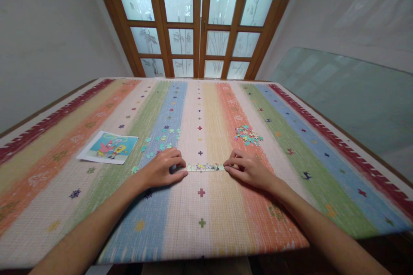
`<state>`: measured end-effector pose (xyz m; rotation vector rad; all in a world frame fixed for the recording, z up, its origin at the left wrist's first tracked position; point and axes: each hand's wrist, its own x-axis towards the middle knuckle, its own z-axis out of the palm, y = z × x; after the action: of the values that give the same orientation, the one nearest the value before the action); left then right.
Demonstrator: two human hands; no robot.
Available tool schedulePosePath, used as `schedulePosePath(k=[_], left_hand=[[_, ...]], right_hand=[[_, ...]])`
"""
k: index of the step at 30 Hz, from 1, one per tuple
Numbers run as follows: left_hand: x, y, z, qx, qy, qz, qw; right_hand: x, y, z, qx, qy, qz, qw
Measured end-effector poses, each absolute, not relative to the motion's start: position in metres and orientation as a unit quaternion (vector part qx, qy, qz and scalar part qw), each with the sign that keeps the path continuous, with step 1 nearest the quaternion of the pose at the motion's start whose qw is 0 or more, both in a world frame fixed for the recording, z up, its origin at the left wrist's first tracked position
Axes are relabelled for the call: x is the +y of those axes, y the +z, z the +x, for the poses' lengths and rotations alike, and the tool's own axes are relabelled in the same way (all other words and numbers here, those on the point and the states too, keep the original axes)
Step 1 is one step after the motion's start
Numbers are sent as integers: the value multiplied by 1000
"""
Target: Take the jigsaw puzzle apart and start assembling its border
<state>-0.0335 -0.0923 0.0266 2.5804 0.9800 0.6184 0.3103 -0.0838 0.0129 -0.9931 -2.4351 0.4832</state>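
A narrow pale strip with small coloured patches lies crosswise between my two hands. It looks like a jigsaw puzzle strip, but its details are too small to make out. My left hand pinches its left end between thumb and curled fingers. At the right end, my right hand grips it the same way. Several loose turquoise jigsaw pieces are spread out beyond my left hand. A heap of mixed jigsaw pieces sits past my right hand. To the left lies a printed cartoon picture on white paper.
A striped, multicoloured cloth covers the table. Behind the table stand wooden doors with frosted glass panes. A pale glass-like panel leans by the right wall.
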Motion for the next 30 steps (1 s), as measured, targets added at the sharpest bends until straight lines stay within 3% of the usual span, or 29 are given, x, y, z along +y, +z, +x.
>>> schedulePosePath(k=[8,30], left_hand=[[-93,29,-37,338,215,903,155],[-93,28,-32,326,212,912,132]], right_hand=[[-81,20,316,-868,224,-359,261],[-78,19,322,-868,249,-368,222]])
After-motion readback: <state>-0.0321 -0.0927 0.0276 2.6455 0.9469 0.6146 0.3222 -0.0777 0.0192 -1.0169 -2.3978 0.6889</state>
